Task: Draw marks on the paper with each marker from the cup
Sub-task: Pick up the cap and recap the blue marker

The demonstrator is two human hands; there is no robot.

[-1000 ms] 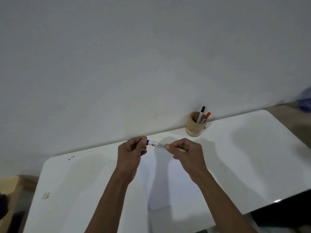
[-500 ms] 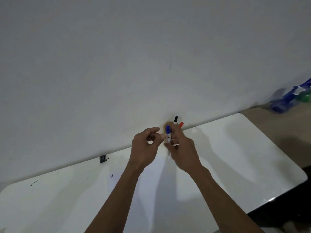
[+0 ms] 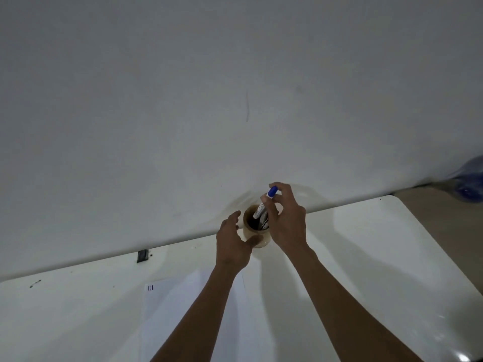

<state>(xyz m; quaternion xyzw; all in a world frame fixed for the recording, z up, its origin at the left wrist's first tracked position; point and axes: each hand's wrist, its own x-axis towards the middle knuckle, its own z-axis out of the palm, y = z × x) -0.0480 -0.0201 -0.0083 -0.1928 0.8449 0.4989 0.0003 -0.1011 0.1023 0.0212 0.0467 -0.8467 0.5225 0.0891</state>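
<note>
A tan wooden cup [image 3: 257, 235] stands at the far edge of the white table, against the wall. My right hand [image 3: 286, 220] pinches a capped blue marker [image 3: 265, 202], whose lower end dips into the cup's mouth. Other markers in the cup are mostly hidden behind my fingers. My left hand [image 3: 232, 241] curls around the cup's left side, thumb on its front, fingers apart. A white paper sheet [image 3: 188, 309] lies nearer to me under my forearms, with small coloured marks [image 3: 150, 287] at its top left corner.
The white table [image 3: 366, 257] has rounded corners and ends on the right. A small dark object [image 3: 142, 256] sits at the table's back edge, left of the cup. A blue blurred object [image 3: 470, 181] lies on the floor at far right.
Both hands moved forward from over the paper to the cup. The capped blue marker turned upright and its end went down into the cup. My left hand let go of it and reached the cup.
</note>
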